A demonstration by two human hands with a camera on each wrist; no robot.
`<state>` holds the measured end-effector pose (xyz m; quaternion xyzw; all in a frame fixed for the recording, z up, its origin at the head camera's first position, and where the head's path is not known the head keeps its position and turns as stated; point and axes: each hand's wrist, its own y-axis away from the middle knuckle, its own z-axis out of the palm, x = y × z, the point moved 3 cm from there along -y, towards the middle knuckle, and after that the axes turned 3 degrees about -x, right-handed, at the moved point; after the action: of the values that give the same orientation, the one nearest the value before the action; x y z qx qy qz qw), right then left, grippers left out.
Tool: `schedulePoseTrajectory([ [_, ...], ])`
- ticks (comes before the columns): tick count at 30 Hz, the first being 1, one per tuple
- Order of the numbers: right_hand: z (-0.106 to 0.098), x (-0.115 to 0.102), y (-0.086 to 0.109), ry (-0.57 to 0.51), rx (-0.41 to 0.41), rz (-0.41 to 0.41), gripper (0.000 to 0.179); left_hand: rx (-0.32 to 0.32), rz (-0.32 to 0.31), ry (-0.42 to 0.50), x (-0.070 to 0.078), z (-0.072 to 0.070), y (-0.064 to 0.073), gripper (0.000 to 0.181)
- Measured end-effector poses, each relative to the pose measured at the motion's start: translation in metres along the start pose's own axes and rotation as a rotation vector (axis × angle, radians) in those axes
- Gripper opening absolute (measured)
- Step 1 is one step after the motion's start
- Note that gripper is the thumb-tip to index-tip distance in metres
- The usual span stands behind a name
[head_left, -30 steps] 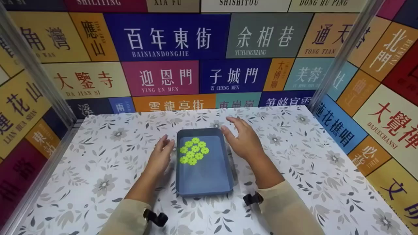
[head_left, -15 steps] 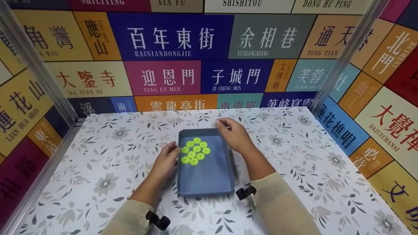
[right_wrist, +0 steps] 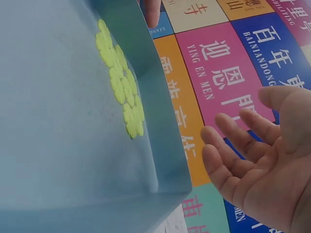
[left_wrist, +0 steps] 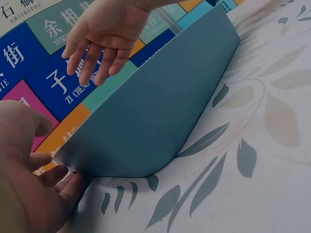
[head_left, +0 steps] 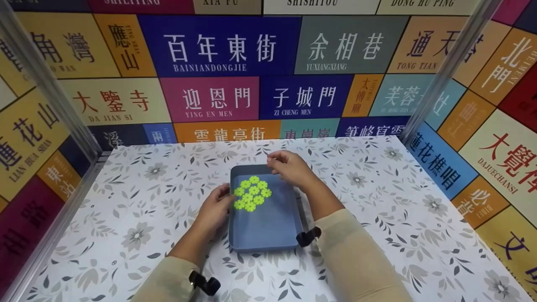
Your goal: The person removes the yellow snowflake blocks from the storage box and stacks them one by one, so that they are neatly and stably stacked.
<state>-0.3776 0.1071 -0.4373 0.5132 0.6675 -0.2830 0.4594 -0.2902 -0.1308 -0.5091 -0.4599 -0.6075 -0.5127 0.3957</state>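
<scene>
A blue-grey rectangular tray [head_left: 266, 230] lies on the patterned tabletop. Several yellow-green flower-shaped pieces [head_left: 251, 193] cluster flat in its far left part; the right wrist view shows them along the inner wall. My left hand [head_left: 216, 209] is at the tray's left side. In the left wrist view its fingers [left_wrist: 68, 187] touch the low outer wall, while the thumb stays above the rim, apart from the fingers. My right hand [head_left: 291, 167] hovers over the far right corner of the tray, fingers loosely bent with nothing between them, as the right wrist view shows.
White tabletop [head_left: 138, 201] with grey leaf and flower print surrounds the tray. Behind it stands a wall of coloured sign panels [head_left: 218, 46], with similar panels on both sides and metal posts [head_left: 432, 75] at the corners. Each sleeve carries a black clip [head_left: 308, 237].
The right hand has moved left, from beside the tray to over its far edge. The left hand has come in to the tray's left wall. The yellow-green pieces keep their arrangement.
</scene>
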Motion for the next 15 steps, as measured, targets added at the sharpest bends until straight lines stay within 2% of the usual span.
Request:
schedulePoseTrajectory([
  [6, 0.008, 0.000, -0.010, 0.021, -0.069, 0.022, 0.041, 0.001, -0.001, -0.003, -0.002, 0.000, -0.003, 0.058],
  [9, 0.012, 0.005, -0.016, 0.014, -0.105, 0.018, 0.042, 0.009, 0.017, 0.002, -0.003, 0.000, -0.004, 0.058],
  [15, 0.020, 0.018, -0.029, 0.068, -0.154, -0.001, 0.043, 0.010, 0.039, -0.030, -0.004, 0.000, -0.004, 0.058],
])
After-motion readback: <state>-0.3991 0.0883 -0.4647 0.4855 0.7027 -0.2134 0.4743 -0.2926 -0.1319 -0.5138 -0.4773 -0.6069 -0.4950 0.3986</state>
